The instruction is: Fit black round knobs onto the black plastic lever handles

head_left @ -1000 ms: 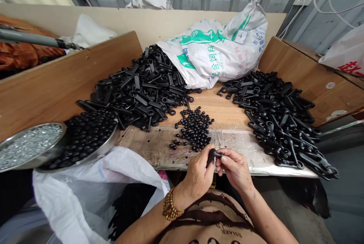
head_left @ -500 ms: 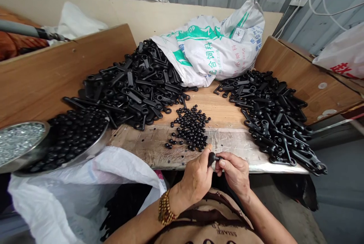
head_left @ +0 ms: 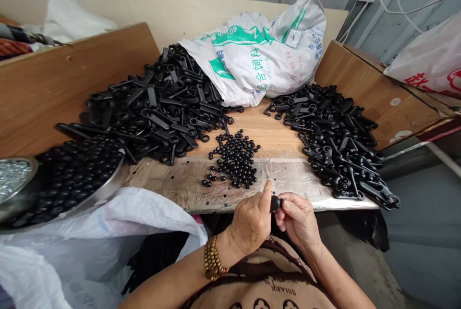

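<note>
My left hand (head_left: pixel 250 220), with a beaded bracelet (head_left: pixel 213 258) at the wrist, is closed around a black knob (head_left: pixel 275 203) above the bench's front edge. The rounded end of the knob shows past the index finger; the rest is hidden in the palm. My right hand (head_left: pixel 297 215) pinches at the right side of this knob, and a small dark bit sits between thumb and fingertips, mostly covered. Just beyond the hands lies a loose pile of small black balls (head_left: pixel 236 160) on the bench (head_left: pixel 270 126).
Black crank-like arms with ring ends lie heaped at left (head_left: pixel 158 107) and right (head_left: pixel 331 141). A printed white sack (head_left: pixel 266 59) lies behind. At far left are a bowl of black knobs (head_left: pixel 79 174) and a metal bowl of small metal pins (head_left: pixel 14 179). A white bag (head_left: pixel 108 241) hangs below.
The hands have come closer together, and the narrow black end seen between them earlier is now mostly covered by my right fingers. The view has shifted slightly.
</note>
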Motion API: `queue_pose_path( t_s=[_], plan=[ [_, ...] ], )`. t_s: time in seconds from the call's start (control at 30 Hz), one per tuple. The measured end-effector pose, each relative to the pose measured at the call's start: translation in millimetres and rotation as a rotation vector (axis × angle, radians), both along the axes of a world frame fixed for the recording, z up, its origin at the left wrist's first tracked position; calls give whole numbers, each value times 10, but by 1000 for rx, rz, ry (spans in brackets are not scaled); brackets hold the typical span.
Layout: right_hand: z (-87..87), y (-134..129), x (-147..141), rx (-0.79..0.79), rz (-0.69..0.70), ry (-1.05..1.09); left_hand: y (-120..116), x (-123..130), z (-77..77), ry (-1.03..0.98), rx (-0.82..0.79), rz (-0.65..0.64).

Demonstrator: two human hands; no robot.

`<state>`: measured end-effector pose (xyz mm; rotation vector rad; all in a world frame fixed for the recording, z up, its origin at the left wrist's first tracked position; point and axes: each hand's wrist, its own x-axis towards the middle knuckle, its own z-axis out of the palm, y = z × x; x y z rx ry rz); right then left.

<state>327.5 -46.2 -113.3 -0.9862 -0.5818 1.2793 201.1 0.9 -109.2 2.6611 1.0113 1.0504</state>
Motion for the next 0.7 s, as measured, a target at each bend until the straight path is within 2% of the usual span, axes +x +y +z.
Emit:
queue_pose_path(
  t_s=[0.13,0.2,0.3,0.37,0.47,0.53,0.63,0.7],
  plan=[
    [-2,-26,-12,-13,-168,-233,44,6,3,91,49,-14],
    [0,-2,-3,-50,-125,-160,78,6,-14,114,77,-26],
    [-9,66,41,-139,21,77,163,16,-92,111,146,-55],
    [-27,111,87,-153,24,89,242,40,-169,96,182,-87],
    [-61,148,185,-117,-36,-69,345,124,-258,98,191,-119],
    [-69,150,284,-97,9,-164,372,211,-261,107,181,-138],
    [5,124,521,-61,114,-298,360,350,-169,106,128,-198],
    [142,94,756,-9,53,-438,356,400,-74,86,92,-225]
  ],
)
